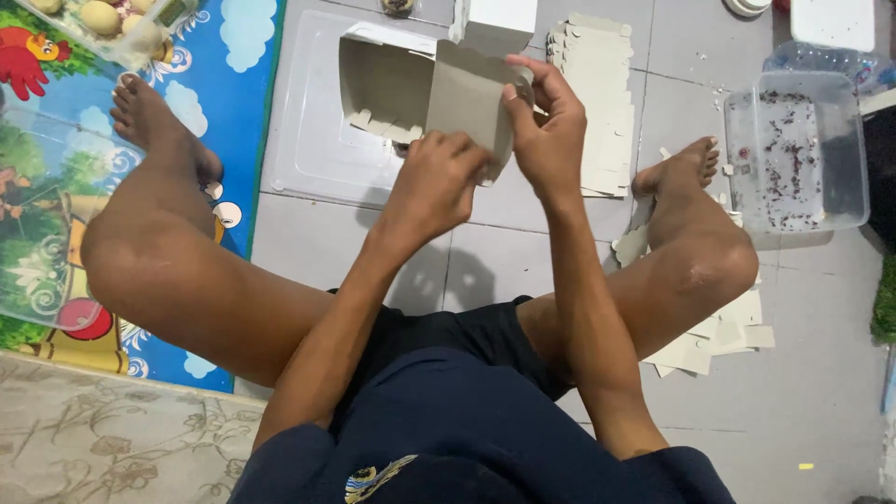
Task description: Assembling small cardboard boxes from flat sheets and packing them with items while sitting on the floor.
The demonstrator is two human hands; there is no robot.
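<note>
Here, the head view shows 1 person seated on a tiled floor (821, 373) with legs spread, both hands raised over a white lid (317, 140) lying flat in front.

The left hand (437, 182) grips the lower edge of a partly folded box (467, 93). The right hand (546, 131) pinches the upper right corner, thumb in front and fingers curled over the top. Both hands are clamped on the box, close together but not touching each other.

The box is thin grey-white card, 1 panel bent toward the viewer and tabbed flaps hanging at the lower left. In my judgement it is light and stiff along the panels, yet it creases readily and crushes under a hard squeeze. Hold it at the fold lines and corners, not mid-panel.

A stack of flat blanks (602, 103) lies just right of the hands. More blanks (709, 345) sit beside the right knee. A clear tub (793, 154) with dark specks stands farther right. A coloured mat (56, 168) covers the floor at left, and a tray of eggs (107, 23) sits at its top edge.
</note>
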